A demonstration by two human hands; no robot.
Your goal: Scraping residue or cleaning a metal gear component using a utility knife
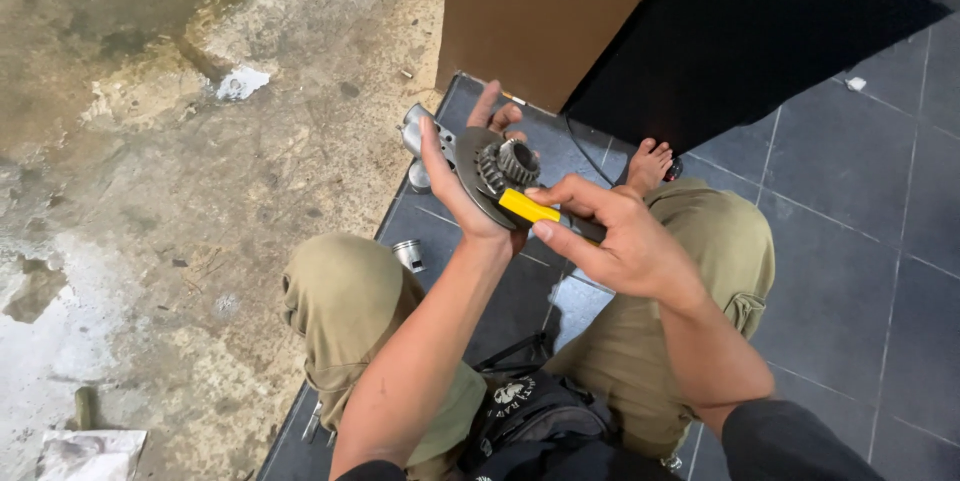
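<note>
- Gear assembly [500, 169]: toothed wheel on a dark round plate, held above the knees.
- Left hand [462, 176]: grip clenched around the plate from below, steadying it.
- Right hand [615, 236]: grip grasping a yellow-handled tool [530, 207], tip at the gear.
- Small metal cylinder [408, 255]: on the tiled floor [850, 201], near the left knee.

The yellow-handled tool [530, 207] has its tip hidden behind the gear part [500, 169]; its dark far end vanishes under the right hand [620, 241].

Soft, even daylight falls without harsh shadows; the wet concrete floor [150, 191] left of the dark tiles [860, 241] shows pale glare. Focus is sharp, edges slightly stretched.
</note>
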